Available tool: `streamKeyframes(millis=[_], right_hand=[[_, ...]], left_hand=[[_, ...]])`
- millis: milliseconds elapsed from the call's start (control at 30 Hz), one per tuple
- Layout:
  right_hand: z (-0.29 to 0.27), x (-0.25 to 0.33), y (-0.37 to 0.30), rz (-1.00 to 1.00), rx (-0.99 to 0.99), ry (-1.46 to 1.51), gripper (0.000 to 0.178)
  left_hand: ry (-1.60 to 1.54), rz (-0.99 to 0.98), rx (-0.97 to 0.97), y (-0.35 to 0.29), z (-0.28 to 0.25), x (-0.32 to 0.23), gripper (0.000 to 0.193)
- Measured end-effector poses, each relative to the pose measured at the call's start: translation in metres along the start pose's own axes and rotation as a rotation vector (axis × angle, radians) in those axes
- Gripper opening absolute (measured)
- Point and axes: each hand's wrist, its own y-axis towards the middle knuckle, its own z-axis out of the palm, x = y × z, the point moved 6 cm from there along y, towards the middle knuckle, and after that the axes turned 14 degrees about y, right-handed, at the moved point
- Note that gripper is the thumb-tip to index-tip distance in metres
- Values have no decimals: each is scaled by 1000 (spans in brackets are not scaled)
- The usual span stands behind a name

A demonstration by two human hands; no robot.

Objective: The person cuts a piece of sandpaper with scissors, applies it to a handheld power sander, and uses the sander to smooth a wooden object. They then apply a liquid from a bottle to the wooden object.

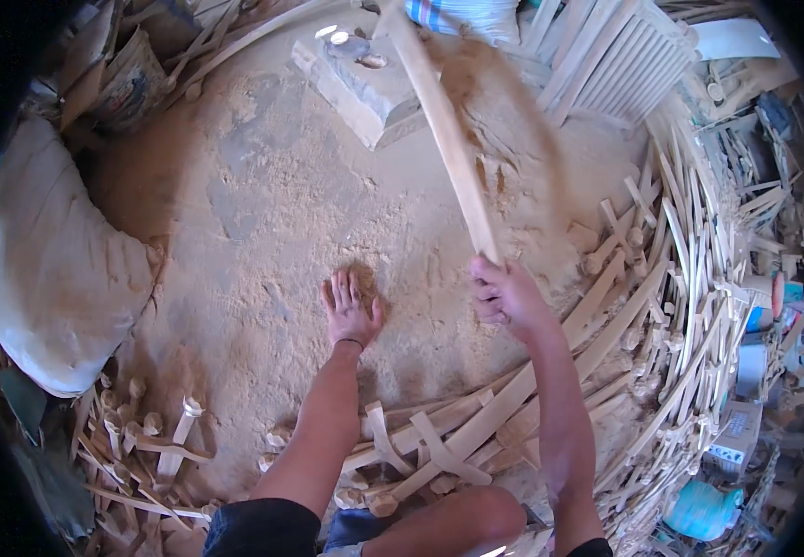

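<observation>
My left hand (354, 311) lies on the sawdust-covered floor with its fingers spread, and nothing is in it. A dark band circles that wrist. My right hand (506, 295) is closed round the near end of a long, gently curved wooden strip (444, 125). The strip slants up and to the left, and its far end reaches the top edge of the picture. Beyond my hands, to the left of the strip, a squared wooden block (351, 97) sits on the floor with a dark object (351, 45) on its top.
Cross-shaped wooden pieces (444, 455) lie near my knee, and stacked wooden strips (676, 343) curve along the right. A large pale sack (54, 269) stands at the left. Knobbed wooden pieces (175, 441) crowd the lower left. A slatted wooden panel (629, 65) leans at the far right.
</observation>
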Motion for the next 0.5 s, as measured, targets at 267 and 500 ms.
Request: streamKeyframes(millis=[267, 500], right_hand=[[-4, -19, 16, 122, 359, 529, 32], [-5, -40, 35, 12, 161, 342, 37]], left_hand=[[-78, 14, -16, 1, 1, -3, 84], [16, 16, 37, 3, 3, 1, 84]])
